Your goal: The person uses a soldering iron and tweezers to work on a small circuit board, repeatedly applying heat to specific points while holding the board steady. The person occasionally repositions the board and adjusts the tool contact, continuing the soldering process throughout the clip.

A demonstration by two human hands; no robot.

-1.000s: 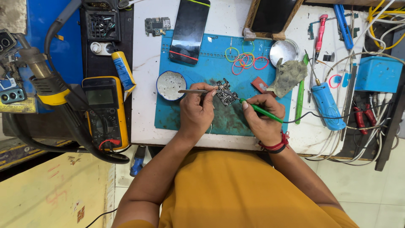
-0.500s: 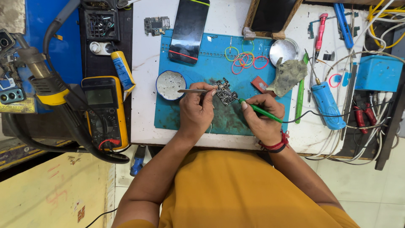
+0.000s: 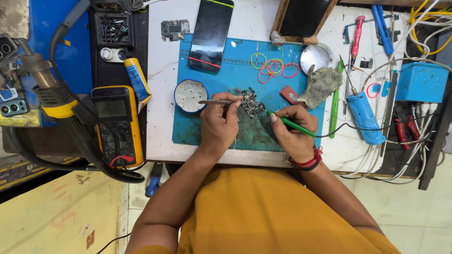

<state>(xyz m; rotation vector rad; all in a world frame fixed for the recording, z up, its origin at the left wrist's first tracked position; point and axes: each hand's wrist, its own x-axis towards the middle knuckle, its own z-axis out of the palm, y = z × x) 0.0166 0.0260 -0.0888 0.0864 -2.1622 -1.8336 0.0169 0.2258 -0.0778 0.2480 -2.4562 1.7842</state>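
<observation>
Left hand (image 3: 219, 123) fingers pinch tweezers (image 3: 214, 101), lying level, tips at the circuit board (image 3: 250, 102) mid-mat (image 3: 197, 134). Right hand (image 3: 293, 134) grips a green soldering iron (image 3: 288, 123), tip slanting up-left onto the board; contact point indistinct.

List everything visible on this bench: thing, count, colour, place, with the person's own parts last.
circuit board: one, dark, centre of mat
tweezers: one, silver, in left hand
soldering iron: one, green handle, in right hand, tip at the board
work mat: one, blue, on white table
round dish: one, blue rim, mat's left edge
phone: one, black, top of mat
rubber bands: several, mixed colours, upper mat
metal lid: one, silver, upper right of mat
rag: one, grey-green, right of mat
multimeter: one, yellow, left of table
tube: one, blue and yellow, above multimeter
blue box: one, far right
left hand: grip closed on tweezers
right hand: grip closed on soldering iron
</observation>
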